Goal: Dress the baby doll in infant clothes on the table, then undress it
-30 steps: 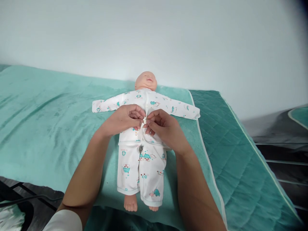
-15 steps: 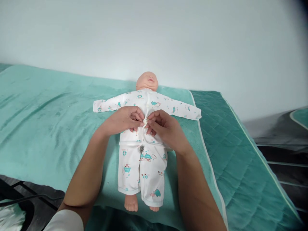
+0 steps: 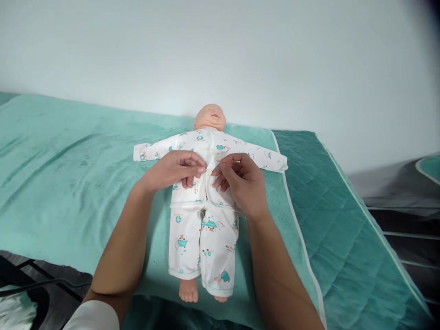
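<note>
A baby doll (image 3: 210,116) lies on its back, dressed in a white printed shirt (image 3: 192,139) and matching trousers (image 3: 184,247). Its arms stretch out sideways. My left hand (image 3: 179,168) pinches the shirt's front edge between thumb and fingers, just left of a pale button (image 3: 208,172). On the other side of the button, my right hand (image 3: 242,179) hovers over the shirt front with thumb and index finger drawn together. Whether anything is between those fingertips cannot be made out. Below the button the two front panels part slightly.
A light green blanket (image 3: 68,183) lies under the doll, over a darker quilted cover (image 3: 337,220). Behind is a white wall (image 3: 220,50). Dark metal bars and a cable (image 3: 44,284) show at lower left, and a rack (image 3: 405,233) stands at right.
My right fingers have drawn back from the button, up and to the right, so it now shows. The gathered shirt front lies flatter. My left hand has hardly moved.
</note>
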### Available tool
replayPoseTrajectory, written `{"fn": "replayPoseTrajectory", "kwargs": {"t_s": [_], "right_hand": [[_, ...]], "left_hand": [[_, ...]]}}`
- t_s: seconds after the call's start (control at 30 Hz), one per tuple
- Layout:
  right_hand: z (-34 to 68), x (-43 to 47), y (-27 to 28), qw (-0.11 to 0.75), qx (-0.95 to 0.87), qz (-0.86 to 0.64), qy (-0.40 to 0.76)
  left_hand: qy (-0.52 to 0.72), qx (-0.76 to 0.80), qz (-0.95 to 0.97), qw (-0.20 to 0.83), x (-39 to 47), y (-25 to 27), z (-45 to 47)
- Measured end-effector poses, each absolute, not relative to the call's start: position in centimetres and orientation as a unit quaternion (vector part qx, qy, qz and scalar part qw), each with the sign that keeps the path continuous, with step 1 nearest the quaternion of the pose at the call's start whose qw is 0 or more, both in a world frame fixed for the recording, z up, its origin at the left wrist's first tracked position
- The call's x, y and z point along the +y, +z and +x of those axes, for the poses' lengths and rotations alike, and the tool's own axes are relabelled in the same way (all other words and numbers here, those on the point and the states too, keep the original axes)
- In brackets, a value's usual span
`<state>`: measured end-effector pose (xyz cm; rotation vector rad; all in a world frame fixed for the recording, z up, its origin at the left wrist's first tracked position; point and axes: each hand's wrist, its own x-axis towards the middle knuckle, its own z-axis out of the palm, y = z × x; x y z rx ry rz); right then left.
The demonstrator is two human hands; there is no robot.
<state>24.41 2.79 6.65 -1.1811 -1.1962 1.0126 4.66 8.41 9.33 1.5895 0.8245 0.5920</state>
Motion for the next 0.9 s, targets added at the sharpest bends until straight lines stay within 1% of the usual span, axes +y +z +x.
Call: {"fn": "replayPoseTrajectory", "kwargs": {"t_s": [0.2, 0.33, 0.4, 0.47, 0.53, 0.57, 0.63, 0.7, 0.77, 0.83, 0.9], "right_hand": [[24.5, 2.9, 6.1, 0.547, -0.523, -0.498, 0.423], [24.4, 2.7, 6.2, 0.55, -0.53, -0.489, 0.421], [24.5, 2.7, 6.3, 0.568, -0.526, -0.484, 0.408], [24.9, 2.9, 6.2, 0.607, -0.512, -0.488, 0.362], [25.8, 3.6, 5.6, 0.651, -0.492, -0.499, 0.291], [26.4, 4.2, 5.0, 0.665, -0.486, -0.506, 0.255], [27.9, 5.4, 3.6, 0.665, -0.492, -0.53, 0.188], [29.7, 6.7, 1.8, 0.619, -0.524, -0.571, 0.125], [31.6, 7.7, 0.1, 0.543, -0.565, -0.618, 0.062], [33.7, 8.2, -1.3, 0.469, -0.589, -0.658, 0.012], [35.9, 8.2, -2.3, 0.405, -0.591, -0.697, -0.013]], "left_hand": [[0.238, 0.371, 0.694, 0.569, 8.3, 9.3, 4.8], [0.241, 0.363, 0.693, 0.574, 8.1, 9.4, 4.7], [0.262, 0.36, 0.687, 0.574, 8.2, 9.3, 4.8], [0.311, 0.375, 0.678, 0.55, 8.7, 8.7, 4.8], [0.385, 0.416, 0.671, 0.477, 9.6, 7.6, 4.6], [0.422, 0.445, 0.669, 0.419, 10.2, 6.9, 4.4], [0.473, 0.509, 0.668, 0.267, 11.2, 5.1, 3.7], [0.461, 0.554, 0.683, 0.122, 12.0, 3.3, 2.4], [0.418, 0.579, 0.699, 0.04, 12.4, 1.7, 0.7], [0.37, 0.609, 0.701, 0.012, 12.5, 0.7, -1.2], [0.321, 0.641, 0.697, 0.017, 12.5, 0.1, -2.8]]}}
